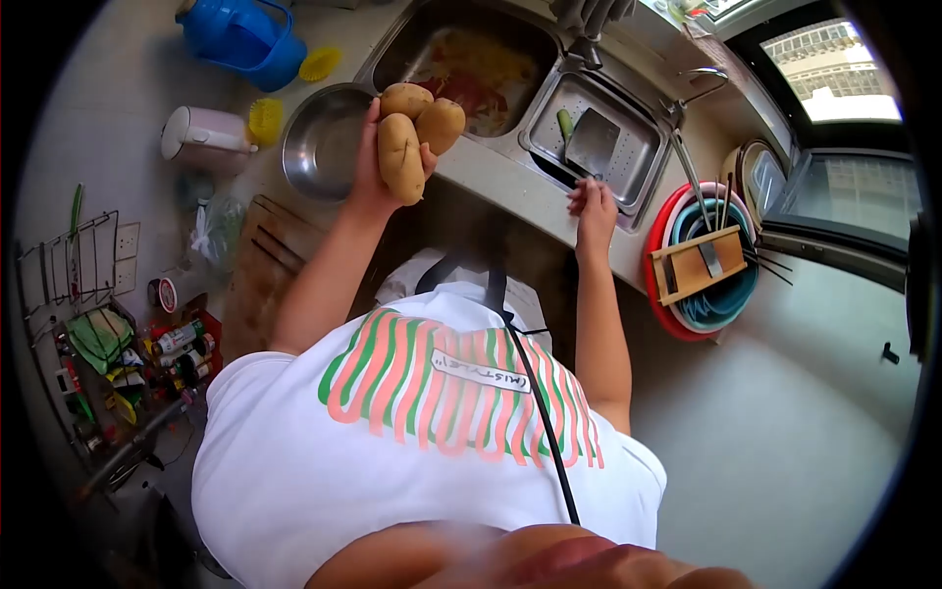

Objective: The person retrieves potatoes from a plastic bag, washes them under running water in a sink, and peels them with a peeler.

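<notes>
Three potatoes (402, 162) are bunched in my left hand (373, 162), its fingers wrapped around them, just right of a steel bowl (319, 162) and in front of the left sink. My right hand (594, 204) is closed at the front rim of the right sink. A cleaver (593, 142) with a broad dark blade reaches from its fingers over a perforated drain tray (643, 123); the handle is hidden in the hand. Beside the blade, inside the tray, lies a green vegetable piece (565, 123).
Scraps and reddish peelings lie in the left sink (412, 39). Stacked basins (659, 280) with a wooden rack (699, 265) stand at right. A blue jug (235, 39), a pinkish kettle (204, 137) and a wooden board (257, 280) are at left. A faucet (587, 49) hangs behind the sinks.
</notes>
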`<state>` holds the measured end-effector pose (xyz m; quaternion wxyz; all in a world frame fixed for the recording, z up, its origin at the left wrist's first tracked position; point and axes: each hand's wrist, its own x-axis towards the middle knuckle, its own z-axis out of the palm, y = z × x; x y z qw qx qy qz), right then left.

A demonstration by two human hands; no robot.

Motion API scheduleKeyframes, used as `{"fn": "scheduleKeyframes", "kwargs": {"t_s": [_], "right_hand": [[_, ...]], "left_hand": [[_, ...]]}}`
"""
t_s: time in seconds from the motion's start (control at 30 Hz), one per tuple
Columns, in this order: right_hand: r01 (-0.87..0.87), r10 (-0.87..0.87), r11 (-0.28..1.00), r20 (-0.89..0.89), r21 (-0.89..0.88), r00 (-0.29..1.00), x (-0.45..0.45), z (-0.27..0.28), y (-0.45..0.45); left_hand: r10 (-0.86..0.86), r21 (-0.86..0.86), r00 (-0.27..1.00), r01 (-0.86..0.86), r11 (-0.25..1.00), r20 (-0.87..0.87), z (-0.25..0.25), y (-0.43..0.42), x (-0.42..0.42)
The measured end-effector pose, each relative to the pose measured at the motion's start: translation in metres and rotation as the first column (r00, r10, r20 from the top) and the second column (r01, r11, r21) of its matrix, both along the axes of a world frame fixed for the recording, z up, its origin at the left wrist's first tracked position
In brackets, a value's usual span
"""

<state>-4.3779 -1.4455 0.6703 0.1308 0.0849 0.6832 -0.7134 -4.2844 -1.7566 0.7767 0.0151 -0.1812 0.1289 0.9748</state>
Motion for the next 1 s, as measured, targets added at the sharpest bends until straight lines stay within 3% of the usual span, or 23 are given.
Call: {"fn": "scheduleKeyframes", "kwargs": {"t_s": [0.2,0.27,0.33,0.37,0.43,0.47,0.5,0.57,0.63,0.7,0.77,0.87,0.97,1.0], "right_hand": [[0.045,-0.045,0.999,0.086,0.005,0.995,-0.202,-0.046,-0.084],[0.091,-0.11,0.989,0.164,0.118,0.98,-0.242,-0.044,-0.116],[-0.008,-0.028,0.967,0.136,0.255,0.99,-0.275,-0.065,-0.131],[0.007,-0.032,0.925,0.059,0.38,0.998,-0.289,-0.085,-0.136],[0.164,-0.218,0.872,0.065,0.46,0.974,-0.314,-0.142,-0.134],[0.26,-0.336,0.904,0.187,0.341,0.923,-0.307,-0.119,-0.141],[0.266,-0.345,0.903,0.202,0.337,0.917,-0.306,-0.112,-0.142],[0.02,-0.11,0.839,0.134,0.544,0.985,-0.329,-0.175,-0.116],[-0.102,0.047,0.741,0.101,0.663,0.994,-0.327,-0.158,-0.111],[-0.013,-0.024,0.883,0.073,0.469,0.997,-0.315,-0.135,-0.114],[0.043,-0.059,0.922,0.03,0.385,0.998,-0.306,-0.125,-0.116],[0.051,0.01,0.759,-0.09,0.649,0.996,-0.298,-0.131,-0.112],[0.103,0.111,0.671,-0.237,0.735,0.965,-0.29,-0.137,-0.106],[0.011,0.104,0.699,-0.117,0.715,0.988,-0.293,-0.135,-0.103]], "left_hand": [[-0.053,-0.272,0.985,0.096,0.958,0.163,-0.05,-0.02,-0.111],[-0.088,-0.357,0.971,0.166,0.919,0.223,-0.081,-0.026,-0.143],[-0.168,-0.329,0.942,0.263,0.907,0.29,-0.119,-0.036,-0.176],[-0.004,-0.549,0.957,0.17,0.818,0.291,-0.136,-0.033,-0.195],[-0.178,-0.465,0.902,0.362,0.808,0.394,-0.185,-0.051,-0.225],[-0.279,-0.386,0.836,0.48,0.787,0.472,-0.214,-0.057,-0.237],[-0.213,-0.484,0.829,0.488,0.726,0.517,-0.235,-0.057,-0.247],[-0.066,-0.649,0.809,0.514,0.561,0.584,-0.275,-0.053,-0.259],[-0.25,-0.479,0.8,0.542,0.691,0.545,-0.308,-0.062,-0.26],[-0.308,-0.393,0.76,0.584,0.711,0.573,-0.29,-0.062,-0.27],[-0.287,-0.367,0.754,0.567,0.737,0.591,-0.288,-0.06,-0.276],[-0.173,-0.386,0.806,0.445,0.808,0.566,-0.274,-0.055,-0.281],[-0.15,-0.365,0.89,0.324,0.873,0.431,-0.24,-0.049,-0.279],[-0.146,-0.353,0.919,0.283,0.892,0.367,-0.231,-0.05,-0.278]]}}
